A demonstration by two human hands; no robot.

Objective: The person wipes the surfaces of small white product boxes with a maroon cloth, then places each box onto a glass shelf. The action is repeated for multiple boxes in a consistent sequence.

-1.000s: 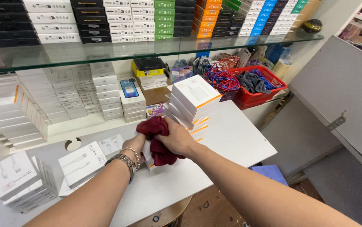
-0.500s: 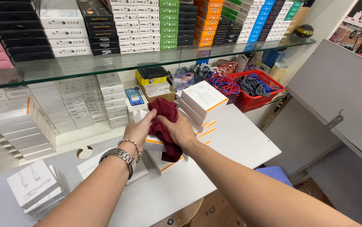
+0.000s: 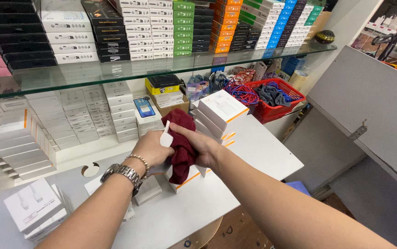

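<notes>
Raised since a moment ago, our left hand (image 3: pixel 150 147) pinches a small white box (image 3: pixel 165 138), upright, long axis vertical, while our right hand (image 3: pixel 203 148) grips a dark red cloth (image 3: pixel 181 146) against it above the white tabletop (image 3: pixel 253 152). Beside them, white boxes with orange edges (image 3: pixel 221 110) lie stacked; coloured packages line the glass shelf (image 3: pixel 129 69).

White counter (image 3: pixel 263 152); stacked white boxes (image 3: pixel 221 115) and red basket (image 3: pixel 279 99) on it.
</notes>
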